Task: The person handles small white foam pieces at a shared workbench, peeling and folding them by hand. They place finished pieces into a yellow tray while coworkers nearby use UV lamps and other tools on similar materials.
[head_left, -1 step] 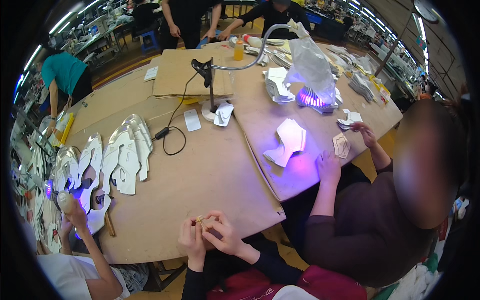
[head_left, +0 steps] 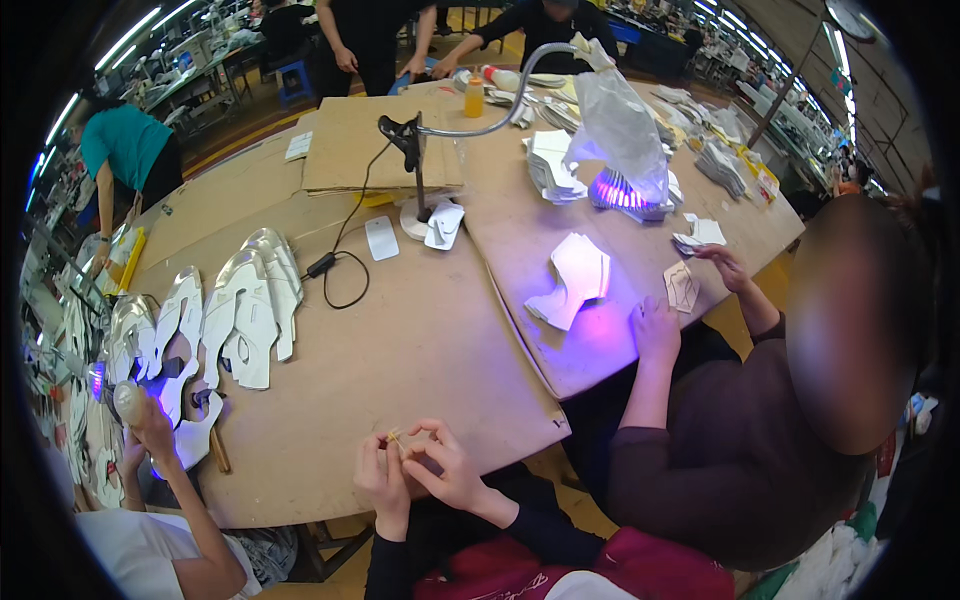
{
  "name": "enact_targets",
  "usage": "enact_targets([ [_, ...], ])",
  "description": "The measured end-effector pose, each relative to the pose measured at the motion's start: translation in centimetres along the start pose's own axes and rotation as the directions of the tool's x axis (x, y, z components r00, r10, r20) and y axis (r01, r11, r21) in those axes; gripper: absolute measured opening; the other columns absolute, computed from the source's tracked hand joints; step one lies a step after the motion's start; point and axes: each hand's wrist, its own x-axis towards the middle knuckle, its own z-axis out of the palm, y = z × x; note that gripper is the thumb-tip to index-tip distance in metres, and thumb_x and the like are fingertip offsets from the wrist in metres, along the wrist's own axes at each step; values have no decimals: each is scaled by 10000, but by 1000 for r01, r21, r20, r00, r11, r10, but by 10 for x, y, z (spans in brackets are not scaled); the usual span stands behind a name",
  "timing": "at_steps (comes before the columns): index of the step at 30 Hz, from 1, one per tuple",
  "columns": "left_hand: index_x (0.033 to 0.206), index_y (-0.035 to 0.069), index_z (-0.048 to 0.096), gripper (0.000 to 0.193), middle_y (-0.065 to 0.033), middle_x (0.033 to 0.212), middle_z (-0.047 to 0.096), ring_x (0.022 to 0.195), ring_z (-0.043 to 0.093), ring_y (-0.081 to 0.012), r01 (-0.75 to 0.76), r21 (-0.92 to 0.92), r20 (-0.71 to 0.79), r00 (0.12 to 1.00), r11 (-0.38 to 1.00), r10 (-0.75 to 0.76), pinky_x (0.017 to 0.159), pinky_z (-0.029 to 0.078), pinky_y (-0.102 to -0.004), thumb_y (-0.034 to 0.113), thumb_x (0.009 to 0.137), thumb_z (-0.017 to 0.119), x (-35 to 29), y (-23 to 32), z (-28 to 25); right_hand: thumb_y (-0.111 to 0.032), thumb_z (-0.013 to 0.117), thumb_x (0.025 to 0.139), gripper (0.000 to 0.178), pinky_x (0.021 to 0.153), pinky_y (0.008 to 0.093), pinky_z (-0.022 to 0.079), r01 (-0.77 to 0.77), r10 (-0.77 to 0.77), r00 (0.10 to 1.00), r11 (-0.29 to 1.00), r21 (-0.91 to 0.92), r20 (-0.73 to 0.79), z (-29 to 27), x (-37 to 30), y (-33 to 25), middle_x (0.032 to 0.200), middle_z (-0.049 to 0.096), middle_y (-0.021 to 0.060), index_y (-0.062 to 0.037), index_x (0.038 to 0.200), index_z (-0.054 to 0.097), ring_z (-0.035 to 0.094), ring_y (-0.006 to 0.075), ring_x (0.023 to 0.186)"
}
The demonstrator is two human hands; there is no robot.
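Close to the table's near edge, my left hand (head_left: 383, 482) and my right hand (head_left: 447, 473) meet at the fingertips. Both are closed in a pinch on a small, thin yellowish strand (head_left: 394, 436), too small to name surely. My right index finger arches above the thumb. Brown board covers the table (head_left: 400, 350) under and beyond my hands.
White shoe-upper pieces (head_left: 240, 325) lie at left, near a hammer (head_left: 218, 448) and a person's hand (head_left: 152, 430). At right, another person's hand (head_left: 657, 330) rests by lit white pieces (head_left: 575, 280). A lamp stand (head_left: 420, 180) with a cord (head_left: 340, 255) stands farther back.
The yellowish strand between my fingertips has shifted slightly and looks more bunched. My hands stay in nearly the same place.
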Motion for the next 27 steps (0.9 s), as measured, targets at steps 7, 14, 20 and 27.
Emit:
enact_targets([
  [7, 998, -44, 595, 107, -99, 902, 621, 844, 608, -191, 230, -231, -159, 950, 945, -270, 772, 470, -285, 27, 926, 559, 8, -22, 2, -100, 585, 946, 122, 770, 222, 446, -449, 433, 892, 819, 357, 129, 19, -17, 10, 1196, 447, 59, 14, 946, 627, 529, 71, 875],
  [14, 1021, -15, 596, 95, -55, 966, 613, 880, 589, -123, 438, -845, 209, 799, 308, -563, 834, 458, -245, 29, 946, 558, 4, -16, 8, -119, 506, 974, 194, 753, 203, 400, -580, 481, 745, 123, 805, 462, 4, 3, 19, 971, 515, 24, 45, 1043, 585, 497, 72, 860],
  [20, 1018, -19, 594, 109, -46, 958, 624, 880, 599, -124, 457, -626, 360, 888, 631, -286, 805, 476, -246, 39, 927, 589, 2, -17, -4, -120, 499, 985, 245, 667, 208, 420, -567, 484, 624, -259, 782, 613, -14, 18, 21, 894, 577, -1, 50, 1146, 571, 527, 59, 770],
  [27, 986, -14, 622, 152, -113, 912, 625, 826, 632, -219, 11, -97, 315, 949, 995, 20, 716, 507, -293, -3, 837, 645, 10, -15, -15, -164, 561, 959, 193, 617, 183, 399, -639, 581, 725, 367, 676, 370, -11, 18, 12, 917, 574, 16, 7, 1022, 626, 510, 29, 675],
])
